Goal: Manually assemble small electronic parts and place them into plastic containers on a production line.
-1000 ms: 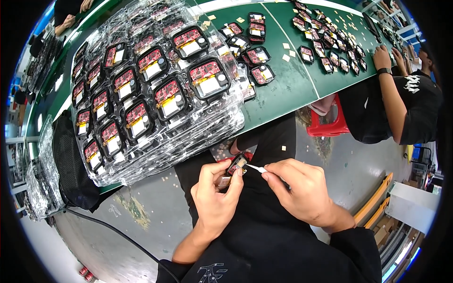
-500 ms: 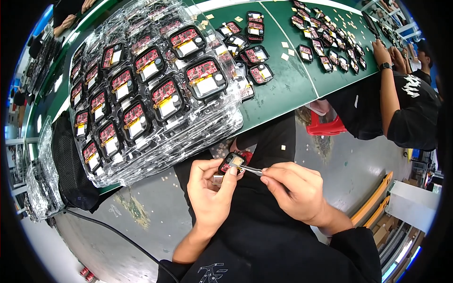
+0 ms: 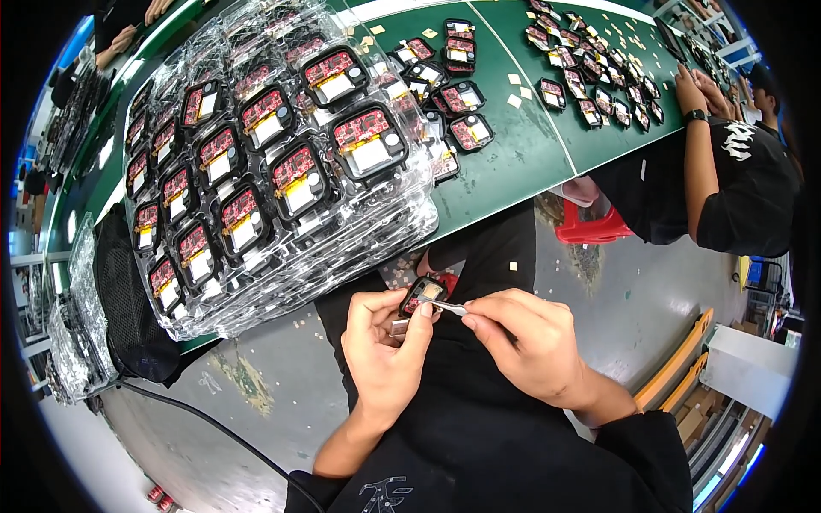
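Note:
My left hand [image 3: 381,350] holds a small black housing with a red circuit board [image 3: 423,295] over my lap, below the table edge. My right hand [image 3: 523,335] pinches metal tweezers [image 3: 447,306] whose tip touches the board. Just above my hands, on the green table [image 3: 513,162], sits a tall stack of clear plastic trays [image 3: 256,184] filled with several of the same black housings with red boards.
More loose housings [image 3: 453,94] and small beige squares lie further back on the table. A second person in a black shirt [image 3: 735,179] sits at the right with a hand on the table. A red stool [image 3: 594,227], a black cable [image 3: 205,423] and grey floor lie below.
Both hands have shifted slightly left and down, closer together. The tweezers now touch the board, where a second ago their tip was a little apart from it.

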